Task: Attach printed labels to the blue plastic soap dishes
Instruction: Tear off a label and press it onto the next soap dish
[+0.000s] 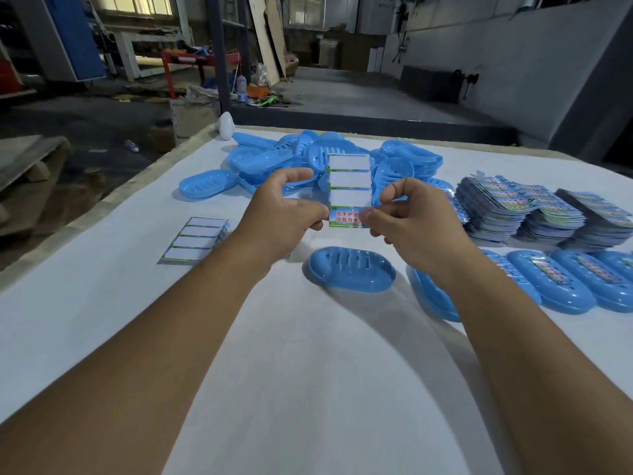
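Label sheet [349,186]: we see it held upright above the table, between both hands. Its upper 3 slots are bare white backing; the lowest slot keeps a printed label [346,218] with red characters on a blue and green ground.
Left hand [284,217]: we see the thumb and curled fingers pinching the sheet's lower left edge, beside the printed label.
Right hand [411,221]: we see the thumb and forefinger closed on the lower right corner, at the label's right end; the other fingers are curled loosely. We cannot tell whether the label's edge is lifted.
Single soap dish [352,269]: a blue oval dish with slots lies on the table just below the hands, nearer to us, with no label on its visible face.
Unlabelled pile [308,156]: a heap of blue soap dishes lies behind the sheet, on the far side of the table.
Labelled dishes [561,282]: we see a row of blue dishes at the right, each with a colourful label along its middle; one is partly hidden by the right forearm.
Sheet stacks [534,214]: piles of printed sheets sit beyond the labelled row, at the right.
Spent sheets [195,241]: a small pile with 4 blank slots on top lies left of the left wrist.
Table [308,371]: covered in white.
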### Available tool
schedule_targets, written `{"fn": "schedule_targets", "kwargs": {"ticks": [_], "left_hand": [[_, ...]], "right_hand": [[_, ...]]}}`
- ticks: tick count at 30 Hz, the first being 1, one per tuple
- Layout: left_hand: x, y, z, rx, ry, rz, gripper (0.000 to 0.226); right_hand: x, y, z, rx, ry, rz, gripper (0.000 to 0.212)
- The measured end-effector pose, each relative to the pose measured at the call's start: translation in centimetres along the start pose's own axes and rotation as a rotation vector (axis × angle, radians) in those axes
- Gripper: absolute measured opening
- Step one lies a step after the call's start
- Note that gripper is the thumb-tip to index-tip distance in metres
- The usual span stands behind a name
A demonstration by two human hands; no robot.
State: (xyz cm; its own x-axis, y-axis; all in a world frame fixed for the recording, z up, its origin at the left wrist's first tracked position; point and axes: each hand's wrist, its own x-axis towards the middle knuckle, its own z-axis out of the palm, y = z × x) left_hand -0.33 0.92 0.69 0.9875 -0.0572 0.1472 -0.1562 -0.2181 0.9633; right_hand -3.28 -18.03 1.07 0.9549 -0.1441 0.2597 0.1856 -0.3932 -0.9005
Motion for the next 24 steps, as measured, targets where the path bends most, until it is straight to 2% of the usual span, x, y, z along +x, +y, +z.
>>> {"fn": "schedule_targets", "kwargs": {"ticks": [3,6,8,12,15,24], "left_hand": [[-0.1,0.11,-0.15,0.018,-0.012,0.03,0.046],[-0.38,0.16,-0.14,0.01,-0.05,0.063,0.046],[-0.54,0.11,0.0,0.012,-0.071,0.081,0.046],[-0.62,-0.22,0.26,0.021,-0.085,0.128,0.044],[-0.61,-0.42,0.45,0.029,-0.102,0.168,0.041],[-0.42,-0.66,0.5,0.043,-0.035,0.117,0.039]], "right_hand": [[0.14,0.21,0.08,-0.032,0.02,0.0,0.027],[0.22,0.53,0.14,-0.2,0.082,-0.059,0.023],[0.06,0.51,0.26,-0.291,0.061,-0.086,0.019],[-0.41,0.08,0.6,-0.236,-0.045,-0.078,0.026],[-0.64,-0.17,0.75,-0.182,-0.099,-0.094,0.019],[-0.39,-0.18,0.57,-0.174,-0.049,-0.042,0.024]]}}
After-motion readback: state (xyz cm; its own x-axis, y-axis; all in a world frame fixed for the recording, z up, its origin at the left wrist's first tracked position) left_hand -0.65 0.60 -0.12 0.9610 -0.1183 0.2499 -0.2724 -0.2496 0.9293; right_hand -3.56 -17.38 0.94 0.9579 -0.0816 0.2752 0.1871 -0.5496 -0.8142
